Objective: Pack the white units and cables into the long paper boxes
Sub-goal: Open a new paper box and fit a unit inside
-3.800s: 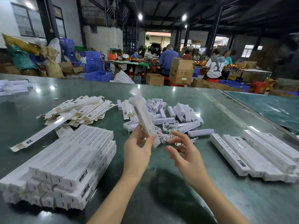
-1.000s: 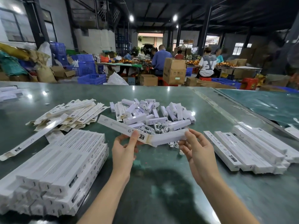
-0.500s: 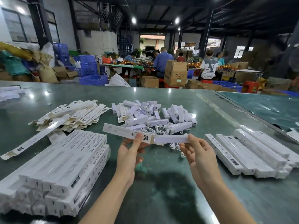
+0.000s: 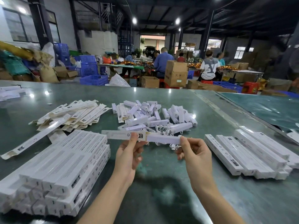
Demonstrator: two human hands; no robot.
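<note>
1. Head view, the only one: the left hand (image 4: 127, 152) pinches a long paper box (image 4: 123, 135) near its open end, thumb on top and fingers curled under, holding it roughly level above the green table (image 4: 161, 183).
2. The right hand (image 4: 194, 152) grips the outer end of a white unit (image 4: 163, 138) with curled fingers. The unit's other end meets the box mouth; can't tell how far in it sits.
3. Just behind the hands lies a loose pile of white units (image 4: 155, 115) with tangled cables (image 4: 163, 129) at its near edge.
4. Flat unfolded boxes (image 4: 71, 115) are heaped further left, and a big stack of boxes (image 4: 64, 172) sits near left.
5. Another row of boxes (image 4: 249, 152) lies to the right.
6. People sit at tables well behind.
</note>
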